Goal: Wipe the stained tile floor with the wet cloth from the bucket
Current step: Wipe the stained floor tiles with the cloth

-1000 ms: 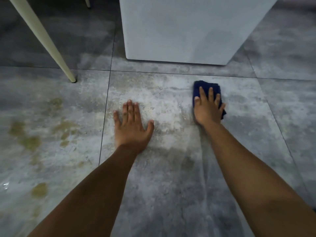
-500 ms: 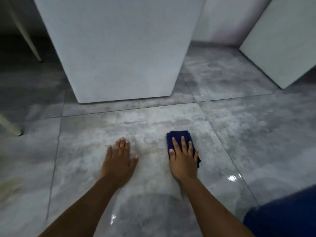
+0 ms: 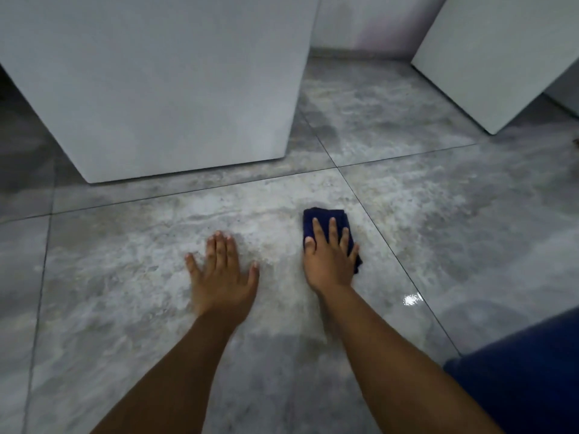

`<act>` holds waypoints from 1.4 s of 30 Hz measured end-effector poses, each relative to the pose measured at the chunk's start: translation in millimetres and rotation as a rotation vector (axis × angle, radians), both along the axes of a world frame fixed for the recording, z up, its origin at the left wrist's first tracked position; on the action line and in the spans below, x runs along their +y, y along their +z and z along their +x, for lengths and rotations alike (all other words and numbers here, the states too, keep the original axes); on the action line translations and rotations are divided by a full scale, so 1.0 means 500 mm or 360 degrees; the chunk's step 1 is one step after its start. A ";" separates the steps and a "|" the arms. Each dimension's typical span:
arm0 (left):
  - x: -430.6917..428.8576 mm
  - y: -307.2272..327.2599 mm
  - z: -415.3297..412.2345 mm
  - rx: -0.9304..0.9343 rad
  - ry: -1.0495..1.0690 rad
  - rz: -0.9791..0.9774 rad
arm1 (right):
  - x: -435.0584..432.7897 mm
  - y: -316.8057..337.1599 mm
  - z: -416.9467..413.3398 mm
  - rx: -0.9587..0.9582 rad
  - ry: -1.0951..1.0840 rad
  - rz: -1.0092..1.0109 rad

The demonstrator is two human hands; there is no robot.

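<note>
A folded dark blue cloth (image 3: 324,218) lies on the grey tile floor (image 3: 125,277), right of centre. My right hand (image 3: 329,258) presses flat on it with straight fingers, covering its near half. My left hand (image 3: 221,274) rests flat on the bare tile about a hand's width to the left, fingers together and thumb spread. The tile around both hands looks pale and smeared, and a wet glint (image 3: 412,299) shows to the right of my right forearm. No bucket is in view.
A large white block (image 3: 163,89) stands on the floor just beyond my hands. A second white panel (image 3: 501,57) leans in at the far right. My blue-clad leg (image 3: 526,377) fills the lower right corner. Open tile stretches left and right.
The view swung right and up, so the stained tile and the chair leg at the left left the frame. My right hand with the cloth drew closer to my left hand.
</note>
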State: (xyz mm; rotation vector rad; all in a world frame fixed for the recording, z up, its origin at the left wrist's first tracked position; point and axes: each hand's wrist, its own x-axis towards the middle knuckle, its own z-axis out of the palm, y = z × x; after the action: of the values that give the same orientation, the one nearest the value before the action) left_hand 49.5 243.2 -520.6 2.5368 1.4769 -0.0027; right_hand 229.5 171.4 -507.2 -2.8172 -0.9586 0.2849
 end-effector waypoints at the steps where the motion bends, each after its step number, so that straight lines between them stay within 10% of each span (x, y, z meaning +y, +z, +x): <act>1: 0.000 0.002 -0.001 0.0000 -0.0001 0.0003 | -0.003 0.006 0.037 -0.0008 -0.0056 0.0001; 7: 0.018 0.014 0.025 -0.0063 -0.0003 0.0023 | -0.007 0.014 0.088 0.0029 -0.0782 0.0028; 16: 0.013 -0.001 0.013 -0.0072 0.0020 0.0013 | 0.211 0.011 0.084 0.0041 0.0344 0.0020; 28: 0.021 -0.020 0.006 0.0013 0.0013 -0.0006 | 0.051 -0.022 0.139 0.0019 -0.0508 0.0134; 35: 0.026 -0.017 -0.026 0.0022 0.0040 -0.0016 | 0.062 -0.015 0.103 -0.0004 -0.0012 0.0011; 42: 0.066 0.000 -0.014 0.0042 0.0129 0.0020 | -0.056 0.010 0.196 0.0103 -0.1060 0.0024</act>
State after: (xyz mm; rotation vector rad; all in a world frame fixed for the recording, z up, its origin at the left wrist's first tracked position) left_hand 42.3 276.0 -520.8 2.4938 1.5938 -0.0147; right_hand 327.6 143.2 -502.2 -2.8885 0.0196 0.2699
